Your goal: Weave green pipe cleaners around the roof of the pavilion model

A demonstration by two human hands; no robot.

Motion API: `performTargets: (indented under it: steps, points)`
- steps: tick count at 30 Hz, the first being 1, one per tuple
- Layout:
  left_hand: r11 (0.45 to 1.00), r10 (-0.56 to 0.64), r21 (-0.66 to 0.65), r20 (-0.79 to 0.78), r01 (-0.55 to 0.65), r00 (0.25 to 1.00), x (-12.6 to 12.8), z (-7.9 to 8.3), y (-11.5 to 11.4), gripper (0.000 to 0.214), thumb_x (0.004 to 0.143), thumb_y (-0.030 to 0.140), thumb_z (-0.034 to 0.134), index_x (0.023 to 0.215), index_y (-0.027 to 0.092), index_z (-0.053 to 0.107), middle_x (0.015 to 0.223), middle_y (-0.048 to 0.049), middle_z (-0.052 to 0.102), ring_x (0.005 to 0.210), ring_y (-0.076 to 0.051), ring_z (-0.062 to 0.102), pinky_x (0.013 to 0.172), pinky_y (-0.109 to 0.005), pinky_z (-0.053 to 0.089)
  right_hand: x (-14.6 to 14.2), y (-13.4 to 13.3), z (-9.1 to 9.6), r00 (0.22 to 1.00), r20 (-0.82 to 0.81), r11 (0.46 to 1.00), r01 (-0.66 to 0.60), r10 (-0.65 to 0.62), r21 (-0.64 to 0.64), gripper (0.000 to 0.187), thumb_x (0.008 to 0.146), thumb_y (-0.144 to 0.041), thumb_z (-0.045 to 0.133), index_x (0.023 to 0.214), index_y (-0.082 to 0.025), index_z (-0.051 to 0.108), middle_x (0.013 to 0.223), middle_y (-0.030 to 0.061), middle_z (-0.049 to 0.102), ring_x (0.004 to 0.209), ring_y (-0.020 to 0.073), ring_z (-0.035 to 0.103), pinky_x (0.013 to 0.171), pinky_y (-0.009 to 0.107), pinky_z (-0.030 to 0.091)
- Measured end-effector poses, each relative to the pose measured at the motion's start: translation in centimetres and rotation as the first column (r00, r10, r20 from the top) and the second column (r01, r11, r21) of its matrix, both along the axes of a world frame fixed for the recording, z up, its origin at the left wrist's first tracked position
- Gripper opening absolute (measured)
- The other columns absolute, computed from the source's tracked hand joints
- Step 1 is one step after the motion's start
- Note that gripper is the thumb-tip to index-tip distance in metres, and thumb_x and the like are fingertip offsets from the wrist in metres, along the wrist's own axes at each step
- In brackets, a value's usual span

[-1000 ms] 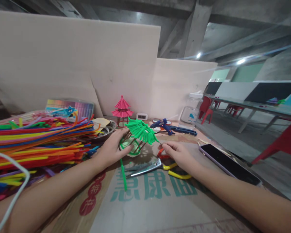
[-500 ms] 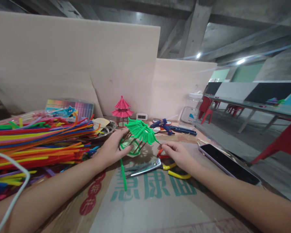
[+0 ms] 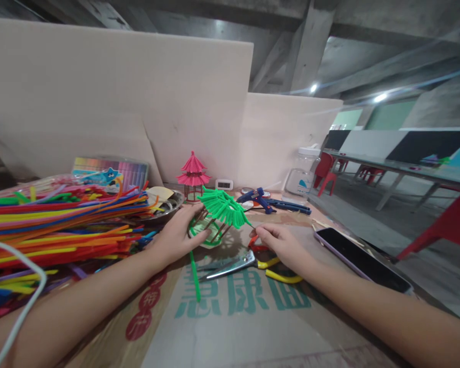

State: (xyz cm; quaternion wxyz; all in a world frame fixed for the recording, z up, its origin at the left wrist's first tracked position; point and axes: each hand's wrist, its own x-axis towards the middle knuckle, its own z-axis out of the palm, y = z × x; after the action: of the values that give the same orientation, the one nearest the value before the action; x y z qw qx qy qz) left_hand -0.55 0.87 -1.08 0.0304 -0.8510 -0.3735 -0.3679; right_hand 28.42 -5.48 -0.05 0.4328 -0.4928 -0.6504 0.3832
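Note:
A small green pavilion model made of pipe cleaners leans tilted on the cardboard sheet. My left hand grips its round green base from the left. My right hand rests on the cardboard just right of the model, fingers curled beside the roof's edge; whether it pinches anything I cannot tell. Scissors with yellow and red handles lie right under that hand. A loose green pipe cleaner lies in front of the model.
A big heap of coloured pipe cleaners fills the left. A pink pavilion model, a blue glue gun, a clear jar and a metal dish stand behind. A phone lies at the right edge.

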Motion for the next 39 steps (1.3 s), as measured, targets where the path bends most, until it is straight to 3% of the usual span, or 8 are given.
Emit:
performTargets:
  steps: [18, 24, 35, 39]
  points:
    - [0.999, -0.033, 0.006, -0.022, 0.033, 0.999, -0.03, 0.18, -0.19, 0.057, 0.091, 0.048, 0.056, 0.138, 0.016, 0.05, 0.135, -0.014, 0.061, 0.123, -0.031, 0.059, 0.108, -0.044, 0.047, 0.12, 0.08, -0.12, 1.0, 0.031, 0.999, -0.003, 0.001, 0.053, 0.039, 0.087, -0.052, 0.058, 0.078, -0.017, 0.073, 0.075, 0.005, 0.073, 0.072, 0.0202, 0.067, 0.069, 0.032, 0.053]
    - [1.0, -0.024, 0.015, -0.026, 0.024, 0.999, -0.17, 0.02, -0.02, 0.059, 0.091, 0.049, 0.056, 0.138, 0.015, 0.051, 0.134, -0.0147, 0.061, 0.122, -0.031, 0.059, 0.109, -0.043, 0.047, -0.05, -0.21, 0.2, 1.0, -0.013, 0.999, 0.017, -0.017, -0.041, 0.041, 0.083, -0.057, 0.06, 0.077, -0.017, 0.07, 0.074, 0.0047, 0.072, 0.065, 0.0187, 0.066, 0.059, 0.03, 0.053]
    - [0.999, -0.039, 0.019, -0.028, 0.04, 0.999, -0.02, 0.23, -0.06, 0.057, 0.092, 0.046, 0.057, 0.139, 0.015, 0.05, 0.13, -0.0139, 0.063, 0.118, -0.03, 0.06, 0.105, -0.043, 0.048, 0.19, 0.22, -0.2, 0.999, 0.037, 0.998, 0.004, -0.007, 0.064, 0.039, 0.085, -0.052, 0.058, 0.079, -0.016, 0.072, 0.076, 0.0061, 0.073, 0.073, 0.0201, 0.066, 0.07, 0.032, 0.051]
    - [0.998, -0.039, 0.042, -0.029, 0.04, 0.999, -0.05, 0.07, 0.02, 0.057, 0.092, 0.047, 0.057, 0.138, 0.014, 0.051, 0.131, -0.0144, 0.062, 0.119, -0.03, 0.06, 0.105, -0.043, 0.049, 0.14, 0.26, -0.38, 1.0, 0.021, 1.0, 0.007, -0.007, 0.029, 0.039, 0.084, -0.053, 0.058, 0.079, -0.016, 0.071, 0.076, 0.0056, 0.071, 0.07, 0.0197, 0.065, 0.067, 0.031, 0.051]
